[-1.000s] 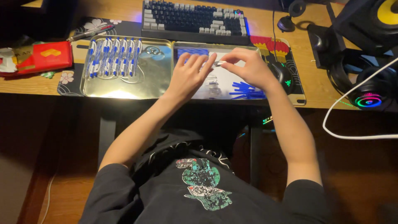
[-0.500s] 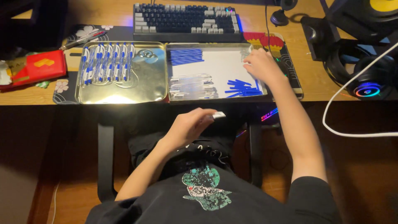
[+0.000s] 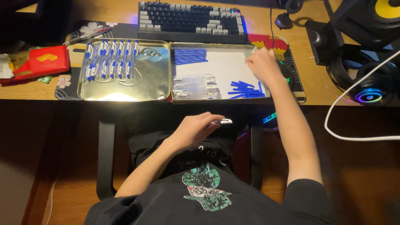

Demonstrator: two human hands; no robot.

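1. The place looks like a home computer desk used for small assembly work.
2. A mechanical keyboard point(image 3: 191, 19) with lit edges sits at the back of the wooden bench point(image 3: 316, 89).
3. Glowing headphones point(image 3: 366, 89) and a black loudspeaker point(image 3: 366, 21) stand to the right.
4. Two metal trays point(image 3: 152, 79) hold sorted pen parts.

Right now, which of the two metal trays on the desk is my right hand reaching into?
The right-side tray, the one with the white base holding loose blue and clear pen parts. Your right hand is over its far right corner; the left tray holds assembled pens in a row.
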